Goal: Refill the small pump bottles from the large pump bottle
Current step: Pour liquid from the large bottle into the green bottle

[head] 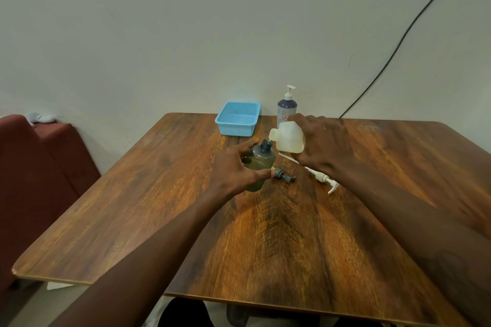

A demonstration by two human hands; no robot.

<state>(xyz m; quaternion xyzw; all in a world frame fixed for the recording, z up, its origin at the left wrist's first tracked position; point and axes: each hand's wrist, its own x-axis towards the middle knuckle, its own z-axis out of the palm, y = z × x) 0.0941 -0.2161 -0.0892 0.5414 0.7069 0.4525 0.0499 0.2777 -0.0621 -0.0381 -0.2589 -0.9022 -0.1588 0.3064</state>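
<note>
From my end, the wooden table (265,233) fills the lower view, with both forearms reaching in over its near edge.

My left hand (233,170) grips the small pump bottle (261,160), which stands upright near the table's middle. The thumb curls across the near side and the fingers wrap the far side. The bottle is smoky olive-grey and see-through, with rounded shoulders and a dark threaded neck left uncapped. Its grey pump head (284,176) lies on its side on the wood, just beside my left thumb tip.

To the right lies the white pump (325,179) with its long dip tube, partly under my right wrist.

My right hand (322,141) holds the large pump bottle (289,138) from above, fingers closed round its body, though the fingertips are hidden from me. This bottle is milky white and translucent, tipped over leftward, with its open neck right at the small bottle's mouth. I cannot tell whether liquid is running.

Farther back sit a light blue mesh basket (235,130) and, to its right, a second pump bottle (287,107), upright, with bluish-grey contents and a white pump. A black cable (398,42) runs up the wall, and a maroon seat (39,162) stands at left.
</note>
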